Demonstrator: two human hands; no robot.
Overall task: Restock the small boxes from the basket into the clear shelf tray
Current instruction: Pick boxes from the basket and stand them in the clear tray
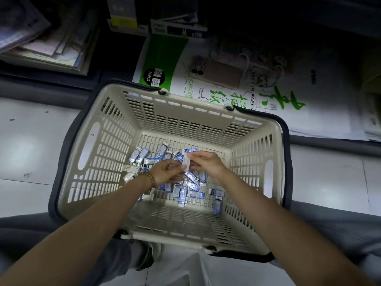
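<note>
We find the beige slotted plastic basket (206, 112) standing on the pale tiled floor (31, 145), with the small blue-and-white boxes (190, 185) scattered loose across its bottom. Both hands are down inside it. The right hand (207, 164) pinches one small white box (186, 161) by its upper part, and the left hand (168, 172), with a brown beaded bracelet (148, 179) on its wrist, curls its fingers onto the lower end of the same box. We judge the step in hand to be picking up stock, with most of the load not yet moved. The clear shelf tray is not in view. The next move calls for lifting the held box clear of the basket walls, locating the tray and setting the box in squarely.
</note>
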